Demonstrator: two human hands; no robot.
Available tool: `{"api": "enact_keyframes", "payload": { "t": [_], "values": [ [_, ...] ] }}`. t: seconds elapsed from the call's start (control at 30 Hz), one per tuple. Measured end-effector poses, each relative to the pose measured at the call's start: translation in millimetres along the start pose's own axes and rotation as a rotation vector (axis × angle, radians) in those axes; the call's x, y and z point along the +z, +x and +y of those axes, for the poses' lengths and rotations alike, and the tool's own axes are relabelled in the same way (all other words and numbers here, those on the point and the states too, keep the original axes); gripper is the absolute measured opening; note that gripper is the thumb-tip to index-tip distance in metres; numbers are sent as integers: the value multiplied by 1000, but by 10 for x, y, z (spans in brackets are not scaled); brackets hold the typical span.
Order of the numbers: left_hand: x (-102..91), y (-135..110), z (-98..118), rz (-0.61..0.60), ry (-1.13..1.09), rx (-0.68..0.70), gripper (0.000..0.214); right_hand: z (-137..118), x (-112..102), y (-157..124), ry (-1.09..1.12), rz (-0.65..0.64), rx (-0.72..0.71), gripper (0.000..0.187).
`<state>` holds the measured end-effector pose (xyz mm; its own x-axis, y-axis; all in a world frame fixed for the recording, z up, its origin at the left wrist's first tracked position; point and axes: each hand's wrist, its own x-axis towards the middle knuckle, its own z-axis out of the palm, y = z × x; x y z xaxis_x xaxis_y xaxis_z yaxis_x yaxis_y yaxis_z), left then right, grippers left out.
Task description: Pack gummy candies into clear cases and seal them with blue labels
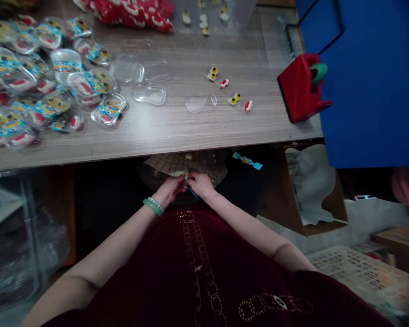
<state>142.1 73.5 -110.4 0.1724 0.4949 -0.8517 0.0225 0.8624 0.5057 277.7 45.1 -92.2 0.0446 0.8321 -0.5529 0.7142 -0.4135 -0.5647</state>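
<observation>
Left hand (170, 190) and right hand (199, 185) are pressed close together below the near edge of the table (191, 131), their fingers pinching a thin blue strip of wrapper (193, 193) over a dimpled, gold-toned plastic tray (182, 164). The tabletop is wood-grain laminate. A heap of glossy clear blister packs (20, 77) with printed blue-and-yellow cards spreads from its left edge. A red plastic tape dispenser (300, 86), chunky and wedge-shaped, stands at the right edge beside a blue panel (371, 81). Smooth, empty clear plastic shells (155, 94) lie mid-table. Right of them sit small yellow-eyed pieces (213, 73) and glossy red-and-white lips (224, 83). A pinched blue wrapper (247, 160) lies just beyond the right hand. A jade-green bangle (153, 207) circles the left wrist.
</observation>
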Motion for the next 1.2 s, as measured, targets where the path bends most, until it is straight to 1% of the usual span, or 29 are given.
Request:
{"api": "enact_keyframes", "payload": {
  "t": [0.1, 0.2, 0.3, 0.37, 0.5, 0.6, 0.73, 0.9, 1.1, 1.2],
  "values": [
    [42, -21, -39, 68, 52, 100, 27, -66, 32, -33, -48, 4, 11, 24],
    [68, -36, -59, 124, 76, 187, 15, -104, 71, -39, -62, -4, 14, 26],
    [71, -25, -60, 129, 83, 219, 4, -96, 88, -23, -28, -6, 24, 25],
    [61, -12, -51, 109, 84, 205, 7, -59, 91, 6, 30, 1, 33, 24],
    [31, -6, -18, 25, 57, 128, 23, 45, 102, 73, 205, 3, 77, 26],
    [18, -19, 1, -17, 18, 102, 25, 77, 103, 80, 324, 8, 75, 23],
    [31, -29, -14, 4, 15, 120, 21, 58, 90, 56, 399, 44, 54, 11],
    [47, -30, -42, 50, 52, 161, 21, 93, 96, 105, 520, 66, 123, 13],
    [27, -31, -21, -33, 23, 104, 23, 151, 145, 140, 804, 21, 226, 7],
    [5, -14, -8, -31, -2, 67, 22, 162, 155, 150, 900, 32, 255, 8]
  ]
}}
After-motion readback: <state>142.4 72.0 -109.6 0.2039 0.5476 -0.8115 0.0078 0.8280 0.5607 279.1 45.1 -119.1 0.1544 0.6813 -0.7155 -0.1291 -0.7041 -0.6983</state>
